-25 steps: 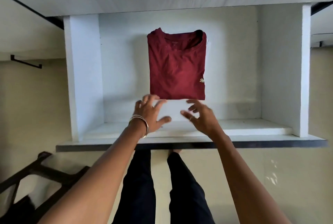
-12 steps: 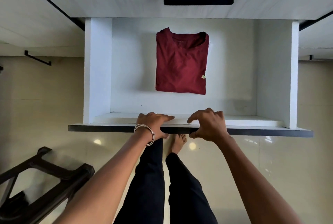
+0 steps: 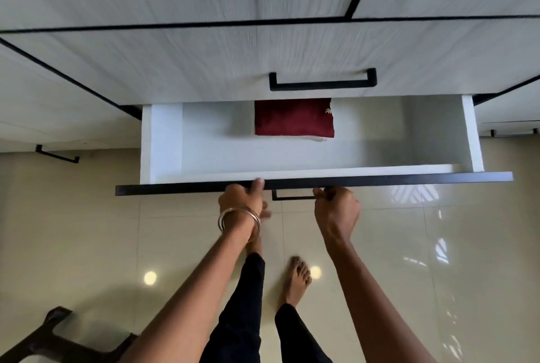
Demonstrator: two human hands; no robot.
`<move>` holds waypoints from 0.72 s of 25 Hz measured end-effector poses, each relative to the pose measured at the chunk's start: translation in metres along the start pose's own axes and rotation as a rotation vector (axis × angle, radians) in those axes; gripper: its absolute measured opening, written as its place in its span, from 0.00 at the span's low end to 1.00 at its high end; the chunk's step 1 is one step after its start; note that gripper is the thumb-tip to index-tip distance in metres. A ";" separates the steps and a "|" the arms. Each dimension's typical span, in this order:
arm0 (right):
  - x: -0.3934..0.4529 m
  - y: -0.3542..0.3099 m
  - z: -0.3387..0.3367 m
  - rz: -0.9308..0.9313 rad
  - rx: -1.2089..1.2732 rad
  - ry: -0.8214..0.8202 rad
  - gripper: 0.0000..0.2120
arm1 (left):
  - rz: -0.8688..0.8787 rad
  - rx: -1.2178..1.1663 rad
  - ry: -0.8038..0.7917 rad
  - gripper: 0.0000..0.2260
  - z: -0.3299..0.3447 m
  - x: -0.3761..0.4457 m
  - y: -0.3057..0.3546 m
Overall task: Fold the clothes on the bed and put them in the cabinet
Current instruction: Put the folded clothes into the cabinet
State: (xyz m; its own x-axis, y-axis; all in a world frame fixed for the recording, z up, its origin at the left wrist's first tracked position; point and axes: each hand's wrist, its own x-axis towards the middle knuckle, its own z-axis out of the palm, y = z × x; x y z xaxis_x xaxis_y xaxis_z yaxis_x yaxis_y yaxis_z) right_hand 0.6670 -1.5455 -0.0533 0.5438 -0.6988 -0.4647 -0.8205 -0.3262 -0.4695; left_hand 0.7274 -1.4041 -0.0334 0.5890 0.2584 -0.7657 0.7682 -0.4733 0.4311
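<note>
A folded maroon T-shirt [image 3: 293,117] lies in the white cabinet drawer [image 3: 163,143], on top of a folded white garment whose edge shows beneath it. The shirt's upper half is hidden under the drawer front above. My left hand [image 3: 242,200] grips the drawer's dark front edge [image 3: 175,188], thumb on top. My right hand [image 3: 336,210] is curled round the drawer's black handle [image 3: 292,197], just below that edge.
Above the open drawer is a closed drawer with a black handle [image 3: 323,83]. More cabinet fronts lie left and right. A dark wooden stool [image 3: 52,336] stands at the lower left on the glossy tiled floor [image 3: 87,231]. My bare feet are below the drawer.
My hands left the drawer's inside, came to its front edge, and the right took the handle. The drawer has slid partway in, so less of the maroon shirt shows.
</note>
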 end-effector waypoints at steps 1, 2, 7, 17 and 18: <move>0.010 -0.013 0.001 0.010 0.016 -0.004 0.14 | -0.146 -0.317 -0.086 0.19 -0.001 0.011 0.014; 0.019 -0.024 0.002 0.002 0.038 -0.023 0.13 | -0.237 -0.535 -0.149 0.15 -0.003 0.021 0.028; 0.076 -0.081 -0.002 -0.069 0.131 -0.266 0.11 | -0.237 -0.970 -0.306 0.12 -0.009 0.052 0.097; 0.134 -0.119 -0.006 0.141 0.601 -0.528 0.16 | 0.108 -0.517 -0.379 0.23 0.006 0.095 0.115; 0.134 -0.112 -0.008 0.131 0.541 -0.545 0.17 | 0.164 -0.273 -0.363 0.26 0.002 0.097 0.106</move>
State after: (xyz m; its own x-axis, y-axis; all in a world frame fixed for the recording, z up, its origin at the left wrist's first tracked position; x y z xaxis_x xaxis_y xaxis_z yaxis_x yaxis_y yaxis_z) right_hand 0.8302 -1.6076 -0.0574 0.5734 -0.2530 -0.7793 -0.7601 0.1908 -0.6212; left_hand 0.8655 -1.4303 -0.0631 0.6199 -0.1348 -0.7730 0.7386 -0.2323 0.6328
